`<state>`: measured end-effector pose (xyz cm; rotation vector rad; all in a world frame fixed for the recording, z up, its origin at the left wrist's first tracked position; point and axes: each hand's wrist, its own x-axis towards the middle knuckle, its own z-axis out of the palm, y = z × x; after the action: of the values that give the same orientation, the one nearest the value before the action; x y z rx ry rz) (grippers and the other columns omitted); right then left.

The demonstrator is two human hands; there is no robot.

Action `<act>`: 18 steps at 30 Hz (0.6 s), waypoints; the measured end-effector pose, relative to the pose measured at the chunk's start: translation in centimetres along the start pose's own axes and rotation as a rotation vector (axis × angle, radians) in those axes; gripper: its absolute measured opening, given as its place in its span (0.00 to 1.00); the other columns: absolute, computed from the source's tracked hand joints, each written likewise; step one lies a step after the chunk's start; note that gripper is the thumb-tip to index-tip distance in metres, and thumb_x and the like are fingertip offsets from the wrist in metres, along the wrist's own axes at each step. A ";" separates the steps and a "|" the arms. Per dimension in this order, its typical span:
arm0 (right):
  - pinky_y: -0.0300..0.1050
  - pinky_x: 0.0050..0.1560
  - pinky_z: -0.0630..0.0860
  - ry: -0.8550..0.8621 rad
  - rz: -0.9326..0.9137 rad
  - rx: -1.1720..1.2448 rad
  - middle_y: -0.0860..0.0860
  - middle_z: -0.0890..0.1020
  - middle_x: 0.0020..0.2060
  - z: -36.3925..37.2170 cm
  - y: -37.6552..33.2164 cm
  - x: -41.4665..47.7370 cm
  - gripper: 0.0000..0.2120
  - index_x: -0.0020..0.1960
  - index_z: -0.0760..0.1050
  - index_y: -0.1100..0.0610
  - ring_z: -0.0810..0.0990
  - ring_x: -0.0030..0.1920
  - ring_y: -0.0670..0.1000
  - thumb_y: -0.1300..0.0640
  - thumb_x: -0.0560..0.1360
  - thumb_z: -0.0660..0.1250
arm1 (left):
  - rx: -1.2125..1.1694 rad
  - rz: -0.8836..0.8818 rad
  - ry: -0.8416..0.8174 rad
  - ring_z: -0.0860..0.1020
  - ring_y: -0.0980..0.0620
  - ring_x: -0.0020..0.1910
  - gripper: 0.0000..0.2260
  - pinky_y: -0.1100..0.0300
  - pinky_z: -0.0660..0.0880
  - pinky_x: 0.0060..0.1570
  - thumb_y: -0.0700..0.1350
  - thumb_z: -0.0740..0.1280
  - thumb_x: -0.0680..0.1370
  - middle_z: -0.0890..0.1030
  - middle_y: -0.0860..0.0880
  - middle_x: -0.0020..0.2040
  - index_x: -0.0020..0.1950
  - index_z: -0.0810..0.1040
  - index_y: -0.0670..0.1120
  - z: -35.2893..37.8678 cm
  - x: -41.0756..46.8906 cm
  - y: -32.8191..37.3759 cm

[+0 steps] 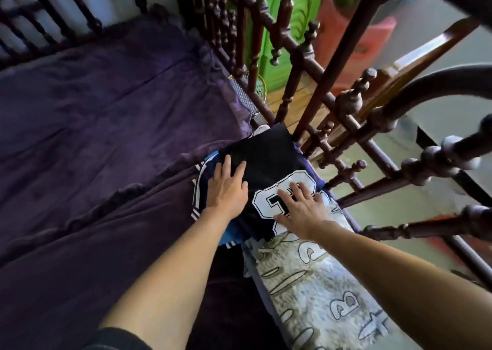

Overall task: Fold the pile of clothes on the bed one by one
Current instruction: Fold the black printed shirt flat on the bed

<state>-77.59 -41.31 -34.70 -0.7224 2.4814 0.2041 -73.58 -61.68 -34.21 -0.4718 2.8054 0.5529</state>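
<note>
Both arms reach forward, palms down. The left hand [227, 187] and right hand [302, 207] lie flat with fingers spread, pressing a folded black jersey [266, 168] atop the clothes stack by the carved bed rail [346, 110], on the purple blanket [106, 123].

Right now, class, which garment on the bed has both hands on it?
The black folded garment with the white number: left hand and right hand lie flat on it. The navy striped garment lies beneath.
</note>
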 end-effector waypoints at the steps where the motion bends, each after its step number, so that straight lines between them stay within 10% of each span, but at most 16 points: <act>1: 0.59 0.72 0.56 0.014 -0.012 -0.004 0.55 0.55 0.77 -0.9 -0.4 -0.9 0.32 0.77 0.53 0.47 0.51 0.77 0.57 0.36 0.78 0.55 | -0.022 -0.025 0.022 0.57 0.42 0.74 0.24 0.47 0.61 0.69 0.50 0.57 0.81 0.54 0.43 0.77 0.76 0.58 0.51 -0.8 -1.7 0.1; 6: 0.50 0.55 0.73 0.098 -0.126 0.039 0.53 0.77 0.60 -4.7 -3.1 -6.0 0.19 0.65 0.72 0.52 0.76 0.60 0.57 0.45 0.78 0.58 | -0.127 -0.205 -0.078 0.77 0.42 0.56 0.12 0.52 0.73 0.50 0.50 0.58 0.80 0.79 0.45 0.57 0.59 0.76 0.48 -3.1 -12.2 -1.7; 18: 0.50 0.51 0.74 0.270 -0.666 -0.078 0.55 0.81 0.54 -4.5 -18.6 -21.2 0.14 0.55 0.77 0.52 0.79 0.56 0.59 0.47 0.76 0.60 | -0.143 -0.552 0.101 0.77 0.46 0.58 0.13 0.56 0.74 0.52 0.51 0.60 0.79 0.81 0.48 0.57 0.60 0.77 0.51 -4.4 -43.7 -6.7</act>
<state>-54.64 -48.65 -19.36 -1.6445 2.3237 -0.0512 -31.84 -57.77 -19.62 -1.2776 2.5580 0.6115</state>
